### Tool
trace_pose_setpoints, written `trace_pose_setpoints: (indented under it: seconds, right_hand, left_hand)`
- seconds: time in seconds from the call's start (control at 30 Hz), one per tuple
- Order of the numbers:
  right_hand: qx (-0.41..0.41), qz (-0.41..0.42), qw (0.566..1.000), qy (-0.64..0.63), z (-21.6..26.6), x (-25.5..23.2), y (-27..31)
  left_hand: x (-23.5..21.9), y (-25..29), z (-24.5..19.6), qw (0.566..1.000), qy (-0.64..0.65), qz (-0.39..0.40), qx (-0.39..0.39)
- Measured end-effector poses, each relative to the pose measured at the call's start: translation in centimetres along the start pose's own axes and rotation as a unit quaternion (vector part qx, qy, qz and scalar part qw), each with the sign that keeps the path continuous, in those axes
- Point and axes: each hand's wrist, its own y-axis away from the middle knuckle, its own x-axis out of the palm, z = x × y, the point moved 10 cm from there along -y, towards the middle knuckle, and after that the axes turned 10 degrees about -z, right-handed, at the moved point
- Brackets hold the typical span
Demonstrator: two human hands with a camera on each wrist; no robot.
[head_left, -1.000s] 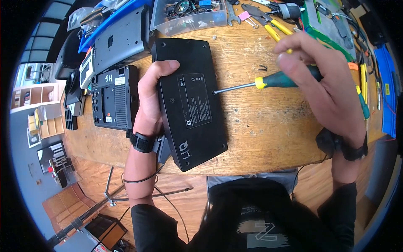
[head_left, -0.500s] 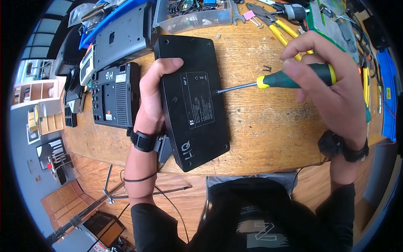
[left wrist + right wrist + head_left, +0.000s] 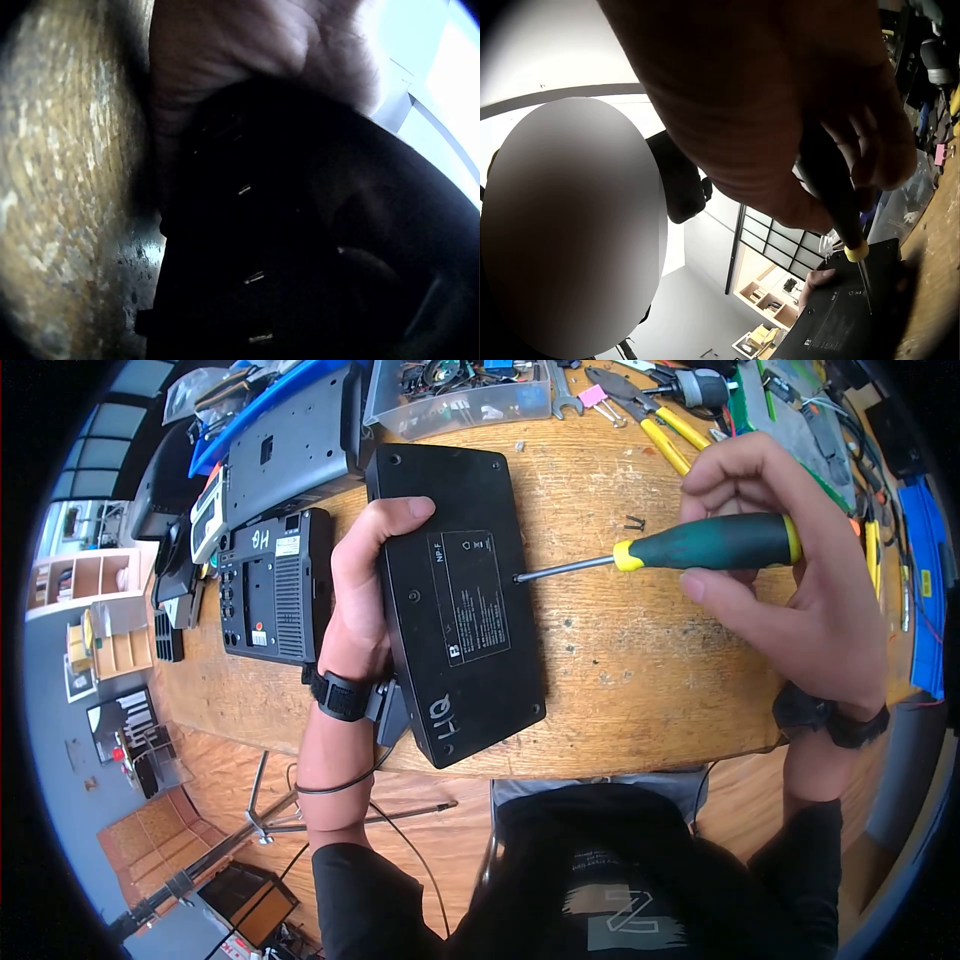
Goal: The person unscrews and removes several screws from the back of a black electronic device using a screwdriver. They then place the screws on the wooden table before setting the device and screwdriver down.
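Observation:
My left hand (image 3: pixel 363 580) grips the long side of a black box-shaped device (image 3: pixel 470 690), its thumb on the labelled face. The tip of a green and yellow screwdriver (image 3: pixel 710 543) sits in a hole at that face's right edge. Around the screwdriver's handle, my right hand (image 3: pixel 800 580) has its thumb below and curled fingers above. In the right wrist view, the screwdriver (image 3: pixel 832 187) slants down to the device (image 3: pixel 840 315). The left wrist view shows the palm (image 3: pixel 255 45) against the dark device (image 3: pixel 262 225). Two small dark screws (image 3: pixel 635 523) lie beyond the screwdriver.
A second black device (image 3: pixel 275 590) and a dark metal panel (image 3: pixel 290 460) lie at the left. Behind are a clear bin of parts (image 3: pixel 470 415), a wrench (image 3: pixel 566 395) and yellow-handled pliers (image 3: pixel 665 445). A green tray (image 3: pixel 790 430) stands at the back right.
The device has shifted slightly right. My right hand's thumb has moved from above the screwdriver handle to below it, and its fingers have shifted on the handle. The tip has stayed at the hole.

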Motion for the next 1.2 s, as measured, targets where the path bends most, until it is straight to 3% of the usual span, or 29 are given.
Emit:
trace_pose_setpoints:
  seconds: [0.17,0.37,0.47,0.53,0.63,0.77,0.87,1.03,1.13,1.2]
  right_hand:
    - [0.039,0.05,0.997,0.036,-0.9,0.0,0.2]
    - [0.013,0.041,0.999,0.016,-0.2,0.1,0.3]
    - [0.068,0.106,0.99,0.061,-1.5,0.4,0.2]
    - [0.053,0.107,0.991,0.06,-1.5,0.5,0.3]
    - [-0.035,0.039,0.998,0.022,0.1,-0.2,0.3]
    - [-0.017,0.022,0.999,0.023,-0.5,0.2,0.3]
    - [-0.004,0.068,0.997,0.044,-1.1,0.4,0.4]
    - [-0.143,0.039,0.988,0.046,1.9,0.3,-0.3]
    - [-0.09,0.038,0.994,0.041,1.5,0.3,-0.1]
    - [-0.011,0.045,0.999,0.02,-0.2,0.6,0.1]
  left_hand:
    - [0.1,-0.2,0.0,1.0,0.005,0.005,0.004]
    - [0.2,-0.2,0.1,1.0,0.013,0.008,0.001]
    - [0.0,-0.1,0.0,1.0,-0.003,0.01,0.007]
    - [0.1,0.2,-0.2,1.0,-0.015,0.003,0.004]
    - [-0.1,-0.1,0.0,1.0,-0.01,0.007,0.006]
    - [-0.1,-0.2,0.3,1.0,0.005,0.007,0.001]
    - [0.1,-0.2,0.1,1.0,0.005,0.012,0.005]
    - [0.1,0.3,-0.1,1.0,-0.009,-0.007,0.002]
    - [0.0,0.0,0.0,1.0,0.007,-0.003,0.003]
    - [-0.1,-0.2,0.2,1.0,0.01,-0.001,0.001]
